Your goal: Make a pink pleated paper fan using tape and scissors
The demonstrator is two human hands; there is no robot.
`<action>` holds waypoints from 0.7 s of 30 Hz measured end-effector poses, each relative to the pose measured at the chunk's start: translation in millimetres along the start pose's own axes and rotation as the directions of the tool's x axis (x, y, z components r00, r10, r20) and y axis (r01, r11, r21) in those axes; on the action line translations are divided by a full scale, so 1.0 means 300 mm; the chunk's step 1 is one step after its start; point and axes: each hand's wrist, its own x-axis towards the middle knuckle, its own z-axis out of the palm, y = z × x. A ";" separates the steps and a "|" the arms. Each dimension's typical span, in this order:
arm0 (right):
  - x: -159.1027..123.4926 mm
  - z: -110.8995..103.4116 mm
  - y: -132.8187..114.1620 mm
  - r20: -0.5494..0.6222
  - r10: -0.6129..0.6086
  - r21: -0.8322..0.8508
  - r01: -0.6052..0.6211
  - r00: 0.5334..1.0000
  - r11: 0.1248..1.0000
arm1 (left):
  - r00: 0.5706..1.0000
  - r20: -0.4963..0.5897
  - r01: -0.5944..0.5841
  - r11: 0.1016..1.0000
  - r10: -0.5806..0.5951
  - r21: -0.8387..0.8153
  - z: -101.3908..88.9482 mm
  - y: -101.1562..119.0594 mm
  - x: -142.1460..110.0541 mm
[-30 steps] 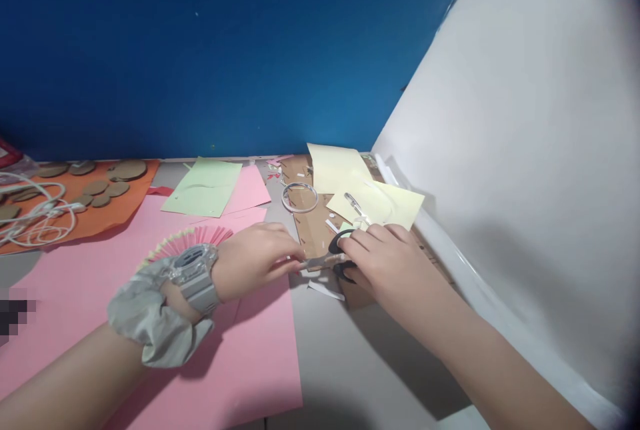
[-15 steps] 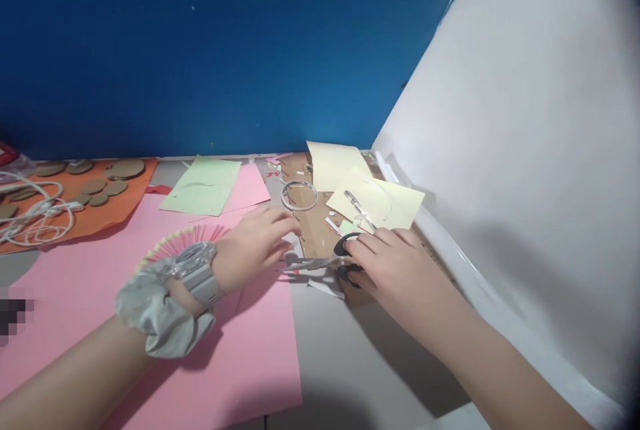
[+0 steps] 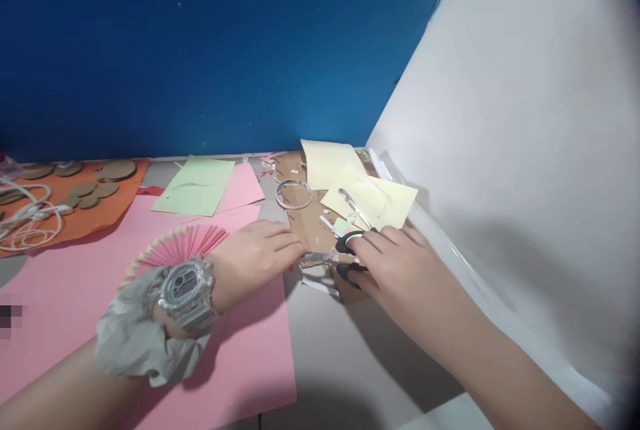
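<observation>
Half a second ago, 0.5 s, my left hand (image 3: pixel 255 258) was spread and clear of the blades; now it is back, its fingers drawn together at the tips of the scissors with grey metal blades and black loop handles (image 3: pixel 324 257). The wrist has rolled too, so the round face of my clear and grey plastic watch (image 3: pixel 184 287) shows more fully.

I cannot tell whether those left fingers pinch anything, because they hide the blade ends. My right hand (image 3: pixel 403 267) has stayed put, fingers curled round the handles, the 2 loops apart. The scissors sit between my hands, above the brown cardboard piece (image 3: pixel 307 220) and just beyond the narrow white paper strip (image 3: pixel 320 287).

For the work, I take this to mean both my hands are at the scissors again, with skin close to the edges, so the blades call for care. The pink pleated paper fan with yellow-edged folds (image 3: pixel 187 247) lies behind my left wrist, on the large pink paper sheet (image 3: pixel 255 363), and neither hand grips it.
</observation>
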 end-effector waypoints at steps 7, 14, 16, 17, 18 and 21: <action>0.002 -0.001 0.001 -0.001 -0.022 0.027 0.022 1.000 0.999 | 0.999 0.046 -0.017 0.998 0.014 0.053 0.001 -0.003 -0.002; 0.001 -0.004 -0.012 0.031 -0.040 -0.004 0.040 0.999 0.999 | 0.993 0.121 -0.010 0.999 0.005 0.039 0.013 -0.001 -0.002; 0.002 0.001 -0.014 0.038 -0.040 -0.005 0.040 0.998 0.999 | 0.990 0.142 0.017 1.000 -0.018 0.006 0.014 -0.002 0.001; 0.002 0.004 -0.014 0.039 -0.037 -0.003 0.037 0.999 0.999 | 0.989 0.144 0.036 0.999 -0.033 -0.017 0.013 -0.003 0.002; 0.002 0.006 -0.014 0.037 -0.034 0.001 0.034 0.999 0.999 | 0.989 0.143 0.057 0.997 -0.050 -0.045 0.011 -0.005 0.004; 0.003 0.011 -0.010 0.030 -0.025 0.005 0.025 0.999 1.000 | 0.986 0.123 0.123 0.985 -0.108 -0.117 0.008 -0.014 0.008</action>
